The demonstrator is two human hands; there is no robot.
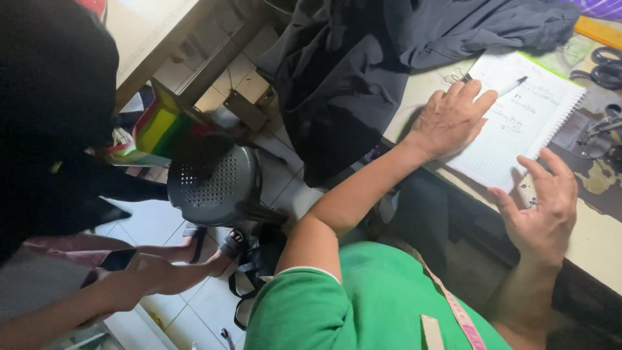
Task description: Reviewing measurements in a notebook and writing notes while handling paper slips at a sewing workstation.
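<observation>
At the two o'clock corner of the head view, a spiral notebook (525,123) with squared pages lay on the worktable (596,240), its long axis running from eight o'clock up to two o'clock, the wire binding along its right-hand edge. The left hand (450,120) pressed flat on the page, fingers spread toward one o'clock, gripping nothing. Just past its fingertips a white pen (512,85) rested on the paper, pointing toward two o'clock; whether a fingertip touched it was hard to tell. The right hand (541,207) hovered at the notebook's lower corner, fingers loosely curled and apart, nothing held. The writing on the page was too small to read.

Dark cloth (363,78) draped over the table's edge at twelve o'clock and hid the surface beneath it. Black scissors (606,68) sat at the right edge, cut off by the frame, with other dark tools below them too murky to name. A pink measuring tape (457,311) hung down the green shirt (363,304) at six o'clock.

Down on the tiled floor at nine o'clock stood a grey perforated stool (217,181). Another person's arm (71,304) came in from seven o'clock, holding a dark phone (118,259); the rest of that person was largely a black shape at the left edge.
</observation>
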